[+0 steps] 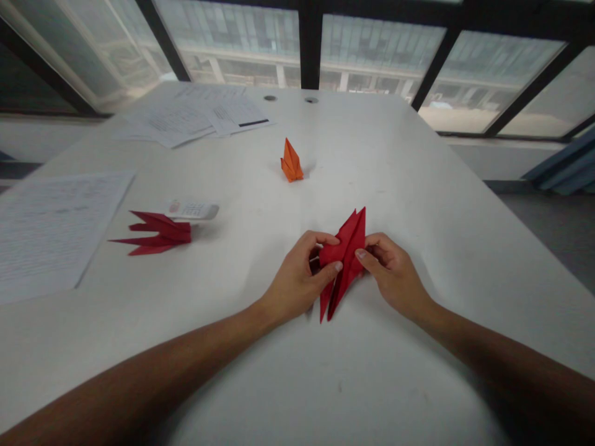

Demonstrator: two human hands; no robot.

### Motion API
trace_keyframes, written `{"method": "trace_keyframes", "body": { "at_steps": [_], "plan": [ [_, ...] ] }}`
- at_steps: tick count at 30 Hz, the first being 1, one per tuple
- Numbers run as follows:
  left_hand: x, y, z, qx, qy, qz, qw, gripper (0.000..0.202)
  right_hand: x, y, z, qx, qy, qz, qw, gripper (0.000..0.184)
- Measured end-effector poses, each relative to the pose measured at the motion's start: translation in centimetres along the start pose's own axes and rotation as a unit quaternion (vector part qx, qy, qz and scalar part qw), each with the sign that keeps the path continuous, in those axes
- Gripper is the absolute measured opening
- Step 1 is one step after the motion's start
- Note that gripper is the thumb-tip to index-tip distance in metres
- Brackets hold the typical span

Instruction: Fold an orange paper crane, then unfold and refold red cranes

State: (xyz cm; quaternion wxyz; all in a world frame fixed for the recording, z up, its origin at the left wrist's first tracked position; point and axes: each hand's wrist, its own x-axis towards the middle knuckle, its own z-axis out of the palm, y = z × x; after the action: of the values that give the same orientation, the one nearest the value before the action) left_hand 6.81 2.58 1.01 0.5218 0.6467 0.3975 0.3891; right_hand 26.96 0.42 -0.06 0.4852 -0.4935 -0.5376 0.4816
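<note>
On the counter (418,186), working rightward, we see a printed sheet (60,232), then a folded red origami piece (155,233) just beside a white remote control (191,210), and an upright orange origami figure (292,162). Our left hand (297,275) and right hand (393,275) hold a pointed red origami model (346,260) over the counter between them, fingers (335,266) pinching its folds from both sides.

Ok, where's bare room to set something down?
Free patch: white table right of the orange origami crane, beyond the right hand. Crowded: left side, with red origami piece, white remote, printed sheets; also the red folded paper at the left hand.
</note>
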Motion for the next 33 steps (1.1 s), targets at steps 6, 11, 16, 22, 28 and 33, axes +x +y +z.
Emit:
{"method": "trace_keyframes", "body": {
  "at_steps": [6,11,16,22,28,33],
  "plan": [
    [-0.3,-0.2,0.2,-0.014,0.027,0.039,0.999,0.027,-0.3,0.1,0.3,0.005,-0.014,0.002,1.0,0.02],
    [-0.5,0.2,0.0,0.097,0.01,0.108,0.989,0.013,-0.6,0.2,0.5,0.004,-0.024,0.006,1.0,0.016],
    [-0.7,0.6,-0.4,0.058,-0.034,0.154,0.986,0.01,-0.5,0.3,0.4,0.016,-0.027,-0.008,0.999,0.015],
    [-0.6,-0.1,-0.3,-0.086,-0.063,0.075,0.991,0.024,-0.5,0.0,0.4,0.022,-0.007,-0.015,1.0,0.014],
    [-0.4,0.2,-0.4,-0.023,-0.103,0.081,0.991,0.03,-0.3,-0.6,0.2,-0.014,-0.006,-0.052,0.999,0.019],
    [-0.5,1.0,-0.4,0.066,-0.139,0.152,0.976,0.028,-0.2,-0.7,0.3,0.017,0.022,-0.032,0.999,0.037]
  ]
}}
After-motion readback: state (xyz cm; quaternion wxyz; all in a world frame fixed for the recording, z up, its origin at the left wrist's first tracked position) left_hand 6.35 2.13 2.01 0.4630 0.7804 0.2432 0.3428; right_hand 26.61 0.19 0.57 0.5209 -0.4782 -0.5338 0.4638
